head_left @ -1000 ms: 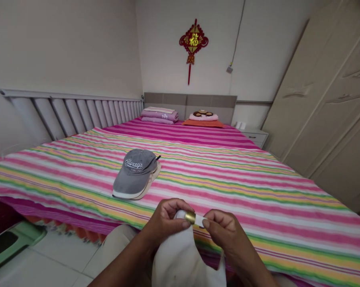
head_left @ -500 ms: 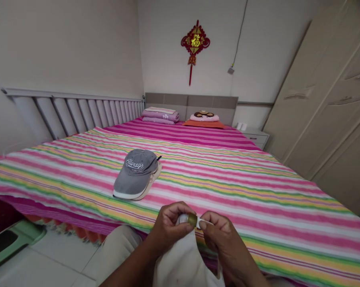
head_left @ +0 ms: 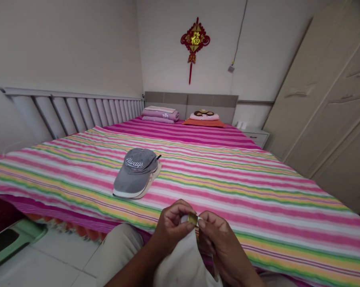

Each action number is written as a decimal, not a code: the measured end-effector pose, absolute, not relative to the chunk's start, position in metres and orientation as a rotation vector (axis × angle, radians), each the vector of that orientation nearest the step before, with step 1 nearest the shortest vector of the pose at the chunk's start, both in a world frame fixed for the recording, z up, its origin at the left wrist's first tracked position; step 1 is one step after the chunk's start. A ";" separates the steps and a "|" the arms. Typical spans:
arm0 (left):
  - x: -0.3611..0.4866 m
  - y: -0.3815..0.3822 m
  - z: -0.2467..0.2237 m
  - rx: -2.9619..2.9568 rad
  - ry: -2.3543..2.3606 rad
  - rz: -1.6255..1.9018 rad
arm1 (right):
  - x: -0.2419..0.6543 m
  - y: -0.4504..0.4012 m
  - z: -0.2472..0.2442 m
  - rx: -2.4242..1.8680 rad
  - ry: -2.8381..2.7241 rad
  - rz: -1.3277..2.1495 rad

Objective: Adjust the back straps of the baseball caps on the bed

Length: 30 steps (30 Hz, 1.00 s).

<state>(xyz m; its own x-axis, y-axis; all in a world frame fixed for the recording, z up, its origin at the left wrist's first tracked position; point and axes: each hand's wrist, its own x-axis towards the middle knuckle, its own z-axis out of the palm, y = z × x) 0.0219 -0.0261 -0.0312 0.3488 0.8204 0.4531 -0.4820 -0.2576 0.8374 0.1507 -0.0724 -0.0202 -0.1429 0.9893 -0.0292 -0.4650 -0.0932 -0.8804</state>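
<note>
Buckle: brass-coloured, it sat between my two hands, at the strap of the white cap.
Left hand: I pinched the white cap between thumb and fingers, just beside the buckle.
Right hand: I pinched the strap on the buckle's other side, my fingertips covering most of it.
White cap: it hung below my hands, in front of the near edge of the bed.
Grey cap: it lay on the bed, ahead and to the left, on top of a pale cap.
</note>
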 end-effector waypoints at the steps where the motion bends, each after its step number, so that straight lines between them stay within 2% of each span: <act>1: 0.022 -0.026 -0.031 1.309 0.348 1.286 | 0.151 -0.072 -0.020 -0.815 -0.908 1.533; 11: 0.021 -0.028 -0.031 1.176 0.380 1.120 | 0.158 -0.068 -0.013 -0.924 -1.079 1.493; 17: 0.014 -0.028 -0.029 1.088 0.375 1.134 | 0.163 -0.068 -0.009 -1.019 -1.162 1.538; 30: 0.009 -0.025 -0.030 1.206 0.425 1.068 | 0.162 -0.062 -0.002 -1.009 -1.184 1.548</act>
<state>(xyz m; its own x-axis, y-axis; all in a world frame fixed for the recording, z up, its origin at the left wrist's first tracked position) 0.0094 -0.0250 -0.0296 0.4787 0.8405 0.2538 -0.4358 -0.0235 0.8997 0.1624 -0.0624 -0.0017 -0.2490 0.9656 -0.0757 -0.1799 -0.1229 -0.9760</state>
